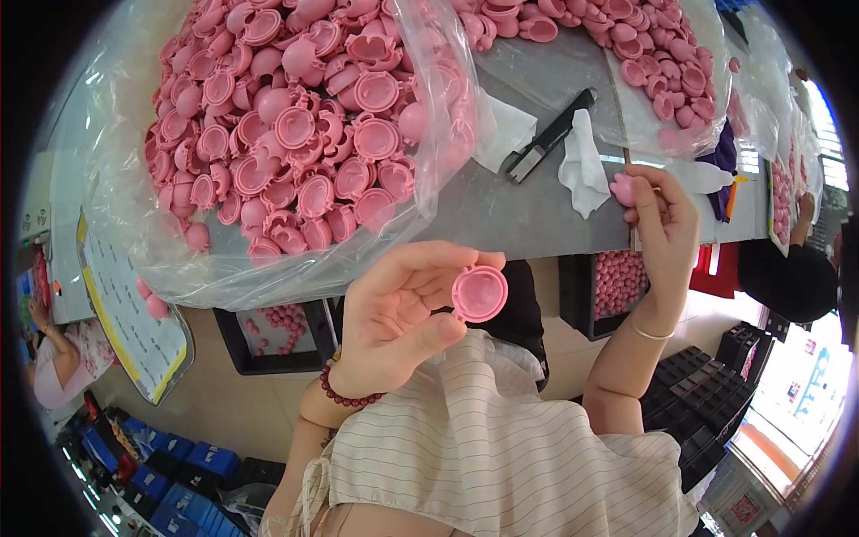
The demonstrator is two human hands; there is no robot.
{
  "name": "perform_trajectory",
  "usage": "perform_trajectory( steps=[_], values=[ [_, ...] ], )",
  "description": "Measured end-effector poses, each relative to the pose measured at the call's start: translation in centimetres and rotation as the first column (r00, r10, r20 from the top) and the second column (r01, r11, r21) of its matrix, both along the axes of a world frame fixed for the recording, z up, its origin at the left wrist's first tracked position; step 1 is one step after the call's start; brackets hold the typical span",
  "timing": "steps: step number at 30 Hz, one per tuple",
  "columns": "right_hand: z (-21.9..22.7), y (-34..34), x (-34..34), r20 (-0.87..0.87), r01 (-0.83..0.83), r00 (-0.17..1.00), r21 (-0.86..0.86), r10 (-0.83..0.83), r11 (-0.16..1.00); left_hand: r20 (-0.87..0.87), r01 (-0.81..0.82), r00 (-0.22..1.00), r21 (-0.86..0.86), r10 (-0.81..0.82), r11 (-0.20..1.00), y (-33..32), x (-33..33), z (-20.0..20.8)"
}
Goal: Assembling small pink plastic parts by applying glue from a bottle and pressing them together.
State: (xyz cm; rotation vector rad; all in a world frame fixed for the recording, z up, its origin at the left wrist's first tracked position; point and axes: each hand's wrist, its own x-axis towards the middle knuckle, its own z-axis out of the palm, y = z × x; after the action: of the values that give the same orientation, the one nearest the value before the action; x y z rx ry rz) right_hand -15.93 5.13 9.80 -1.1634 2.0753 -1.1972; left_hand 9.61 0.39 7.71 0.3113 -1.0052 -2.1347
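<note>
Between the thumb and fingers of my left hand (pixel 403 309) is a pink round plastic shell (pixel 480 294), its hollow side facing up. It is held in front of the table's near edge. Over on the right, my right hand (pixel 662 210) pinches a small pink plastic piece (pixel 623 189) above the table edge; part of that piece is hidden by the fingers. A large heap of similar pink shells (pixel 295 128) lies in a clear plastic bag (pixel 268 285) at the left.
More pink shells (pixel 667 76) lie at the far right. A black-handled cutter (pixel 550 139), a white cloth (pixel 584 166) and a white bottle (pixel 702 176) rest on the grey table (pixel 523 215). Black bins (pixel 240 345) of pink pieces stand below. Other people sit at both sides.
</note>
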Motion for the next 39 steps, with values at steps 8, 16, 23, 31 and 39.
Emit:
perform_trajectory(
  steps=[8, 16, 23, 31, 39],
  values=[
    [0.9, 0.4, 0.8, -0.382, -0.12, 0.916, 0.027, 0.121, 0.992, 0.121, -0.108, 0.987, 0.038, 0.102, 0.993, 0.4, -0.9, 0.5],
    [1.0, 0.7, 6.8, -0.181, -0.482, 0.876, -0.342, 0.447, 0.806, 0.171, -0.135, 0.972, -0.162, 0.163, 0.977, 0.7, -1.2, 0.2],
    [-0.9, -0.2, 7.4, -0.301, -0.563, 0.826, -0.392, 0.477, 0.727, 0.21, -0.162, 0.952, -0.273, 0.223, 0.948, 0.7, -1.6, -0.2],
    [-0.9, 0.7, 8.7, -0.483, -0.533, 0.816, -0.421, 0.316, 0.734, 0.19, -0.153, 0.963, -0.209, 0.194, 0.966, 0.3, -2.1, 0.3],
    [-1.6, 2.9, 5.5, -0.444, -0.286, 0.896, -0.56, 0.01, 0.777, 0.236, -0.172, 0.947, -0.2, 0.218, 0.965, 0.0, -2.1, -0.3]
  ],
)
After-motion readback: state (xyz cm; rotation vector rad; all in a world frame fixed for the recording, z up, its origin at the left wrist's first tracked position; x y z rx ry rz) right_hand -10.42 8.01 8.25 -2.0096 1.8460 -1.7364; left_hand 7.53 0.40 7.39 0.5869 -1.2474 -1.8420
